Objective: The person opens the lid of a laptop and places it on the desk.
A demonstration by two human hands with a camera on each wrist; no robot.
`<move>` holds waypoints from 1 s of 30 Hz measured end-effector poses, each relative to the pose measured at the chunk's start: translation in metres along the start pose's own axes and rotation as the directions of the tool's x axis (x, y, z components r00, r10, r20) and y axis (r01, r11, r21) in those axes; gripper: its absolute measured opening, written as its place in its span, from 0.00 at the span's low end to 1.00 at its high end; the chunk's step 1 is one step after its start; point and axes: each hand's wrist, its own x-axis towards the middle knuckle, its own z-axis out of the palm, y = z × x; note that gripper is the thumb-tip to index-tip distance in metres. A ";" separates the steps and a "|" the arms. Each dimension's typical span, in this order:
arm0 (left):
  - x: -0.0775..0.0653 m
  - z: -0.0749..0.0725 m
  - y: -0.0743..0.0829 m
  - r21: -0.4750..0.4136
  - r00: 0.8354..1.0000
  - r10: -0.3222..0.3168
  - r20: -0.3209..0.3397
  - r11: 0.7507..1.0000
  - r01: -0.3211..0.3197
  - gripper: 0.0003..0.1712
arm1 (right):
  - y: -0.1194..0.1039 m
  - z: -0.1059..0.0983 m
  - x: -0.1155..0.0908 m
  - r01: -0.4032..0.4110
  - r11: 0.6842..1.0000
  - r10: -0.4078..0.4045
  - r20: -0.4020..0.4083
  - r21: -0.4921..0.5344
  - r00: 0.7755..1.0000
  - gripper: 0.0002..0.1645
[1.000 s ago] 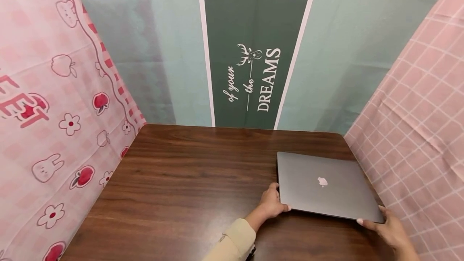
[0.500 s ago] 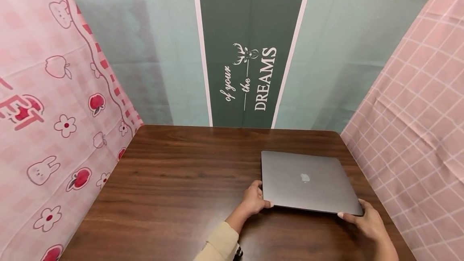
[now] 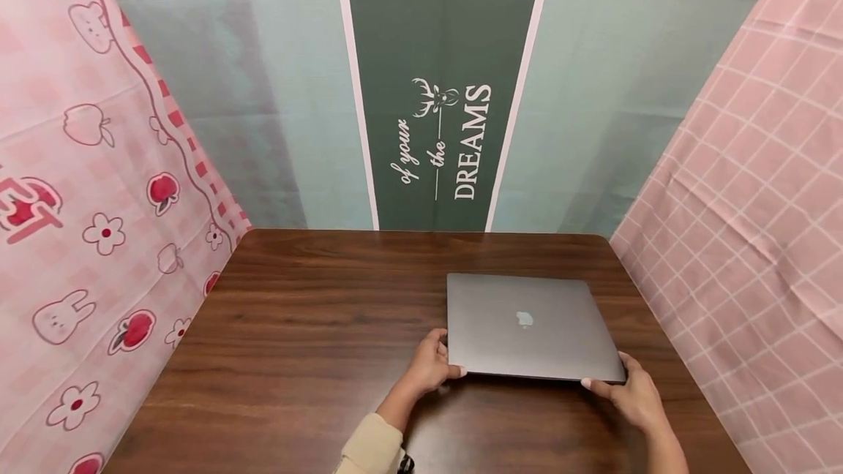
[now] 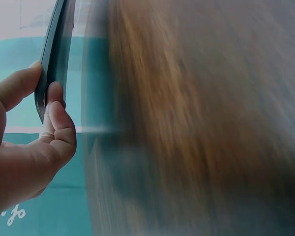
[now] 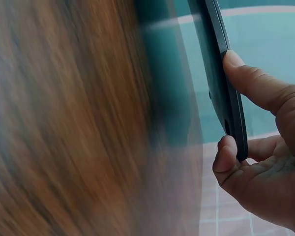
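Note:
A closed grey laptop (image 3: 527, 335) with an apple logo on its lid is held level above the right half of the wooden table. My left hand (image 3: 431, 366) grips its near left corner, thumb along the front edge and fingers at the side. At the near right corner my right hand (image 3: 632, 390) pinches it the same way. In the left wrist view, the left hand (image 4: 34, 132) has the thin laptop edge (image 4: 54, 54) between thumb and curled fingers. The right wrist view has the right hand (image 5: 265, 132) pinching the other corner, fingers beneath the laptop (image 5: 226, 83).
The brown wooden table (image 3: 296, 328) stretches left of the laptop, blurred in both wrist views. A pink patterned curtain (image 3: 85, 189) hangs on the left, a pink checked one (image 3: 737, 189) on the right. Behind the table hangs a green printed curtain (image 3: 435, 35).
Both hands have carried the laptop leftward across the table, keeping their grip on its near corners. The head view has shifted slightly to the right.

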 end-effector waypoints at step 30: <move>-0.033 -0.098 -0.028 -0.085 0.999 -0.028 0.024 0.996 0.030 0.43 | -0.058 0.091 0.000 0.059 0.996 -0.053 -0.107 0.060 0.993 0.62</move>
